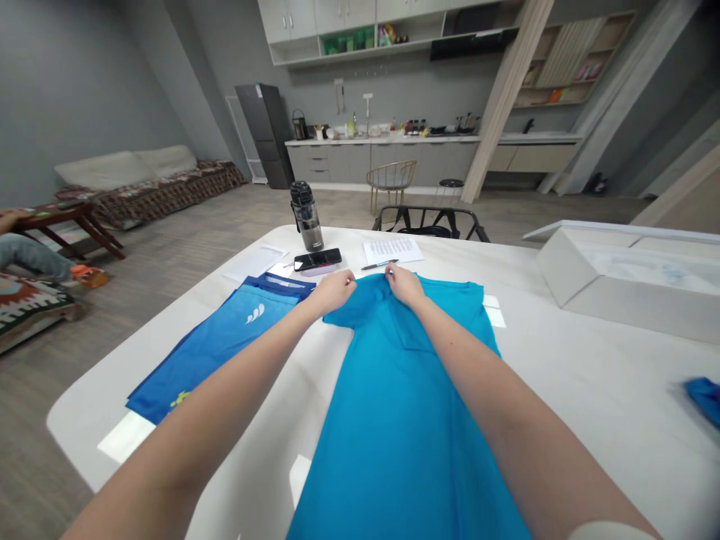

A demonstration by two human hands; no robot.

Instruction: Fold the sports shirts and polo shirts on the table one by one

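**Two hands at the top edge of a bright blue short-sleeved fabric shirt [388,420]!**

Here's the shirt, spread lengthwise along the smooth white counter [562,360], its lower end running out of view at the near side. Up at the far end, the left hand [336,291] has its fingers closed in a pinch on the edge of the sleeve. Over to the right hand [405,285]: fingertips drawn together as well, nipping the top edge, with the forearm crossing the shirt's front and a squarish stitched outline.

Just left, a flat stack of blue printed fabric [211,349] shows off a white leaf-like mark, the left forearm passing over its near corner. Beyond the hands, a black-and-blue pen [379,265] lies beside a printed white sheet [402,250]; near them sits a glossy black phone-like slab [318,259], and behind that stands a clear grey bottle with a black lid [308,221]. Out on the right, a big white open box [630,304], and at the edge of view, a dark blue bundle of cloth [704,397], blurred.
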